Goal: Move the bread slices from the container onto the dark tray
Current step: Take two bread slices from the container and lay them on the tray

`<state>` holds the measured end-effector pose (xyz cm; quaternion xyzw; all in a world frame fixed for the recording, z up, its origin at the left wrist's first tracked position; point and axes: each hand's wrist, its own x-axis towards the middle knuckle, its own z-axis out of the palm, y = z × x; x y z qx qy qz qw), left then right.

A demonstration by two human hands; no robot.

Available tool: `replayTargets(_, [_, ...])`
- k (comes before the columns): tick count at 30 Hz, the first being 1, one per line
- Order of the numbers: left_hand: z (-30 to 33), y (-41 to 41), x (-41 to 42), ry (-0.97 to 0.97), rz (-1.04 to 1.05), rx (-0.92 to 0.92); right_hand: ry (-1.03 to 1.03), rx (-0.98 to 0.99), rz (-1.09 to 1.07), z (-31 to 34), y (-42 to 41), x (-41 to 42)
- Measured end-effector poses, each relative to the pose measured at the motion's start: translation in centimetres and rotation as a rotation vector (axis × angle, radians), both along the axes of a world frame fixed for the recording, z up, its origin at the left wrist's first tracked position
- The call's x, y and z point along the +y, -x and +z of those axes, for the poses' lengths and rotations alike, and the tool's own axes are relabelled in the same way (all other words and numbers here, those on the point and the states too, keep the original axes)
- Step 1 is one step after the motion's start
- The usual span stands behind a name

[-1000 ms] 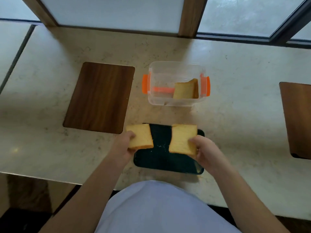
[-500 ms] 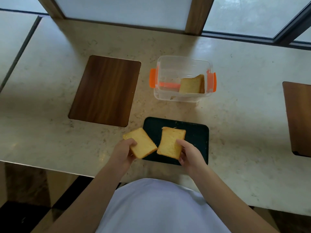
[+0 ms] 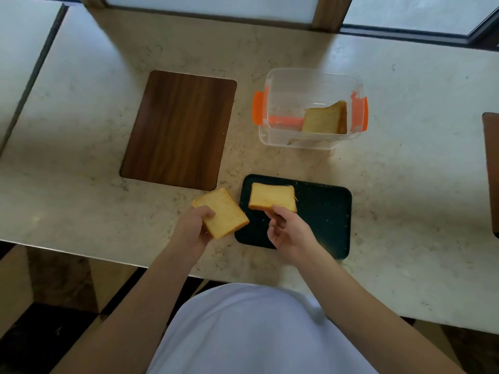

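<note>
While one bread slice [image 3: 220, 213] is pinched by the left hand [image 3: 192, 231] beyond the dark tray [image 3: 324, 211] edge, it could be dropped onto the desk [image 3: 81, 184]; the right hand [image 3: 290, 233] fingers [image 3: 280, 210] pinch another slice [image 3: 271, 197] over the tray.

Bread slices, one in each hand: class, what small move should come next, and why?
Probably lower the right hand's slice flat onto the dark tray: the right hand pinches only its near edge, already above the tray's left part, while the left hand's slice hangs mostly off it.

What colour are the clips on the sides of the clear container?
The clips on the container are orange, seen in the head view.
</note>
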<state>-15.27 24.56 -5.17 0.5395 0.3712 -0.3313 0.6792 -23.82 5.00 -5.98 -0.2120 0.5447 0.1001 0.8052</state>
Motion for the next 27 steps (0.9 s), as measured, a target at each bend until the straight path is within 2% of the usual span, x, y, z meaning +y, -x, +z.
replayTargets(8, [1.0,-0.3,0.5,-0.053,-0.057,-0.048,-0.055,0.021,-0.028,-0.9,-2.5,2.1])
replayTargets(16, [1.2,-0.4,0.5,-0.071,-0.099,-0.038,0.047,0.053,-0.051,-1.0,-3.0,1.6])
replayTargets(27, [1.1,-0.5,-0.8,-0.085,-0.194,-0.046,-0.125,-0.012,-0.087,-0.4,-2.2,1.8])
